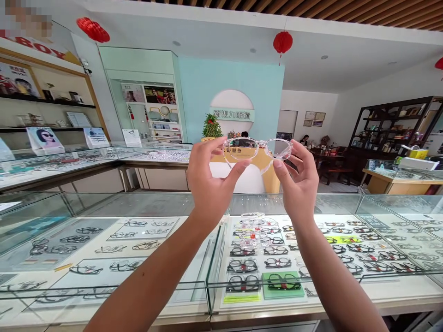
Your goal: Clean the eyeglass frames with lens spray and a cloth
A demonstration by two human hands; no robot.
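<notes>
A pair of clear-framed eyeglasses (260, 143) is held up above the glass display counter, lenses side by side. My left hand (214, 173) grips the left end of the frame, thumb below the left lens and fingers at the outer rim. At the right end, my right hand (298, 173) pinches the frame with its thumb under the right lens and fingertips at the hinge. The temples stretch away behind the lenses, partly hidden by the hands.
Below my arms, a glass display case (221, 196) holds rows of eyeglasses (242, 266), some on a green card (299, 290). Another glass counter (155, 159) runs behind on the left. A person (304, 140) sits near the dark shelves (377, 124) at the back right.
</notes>
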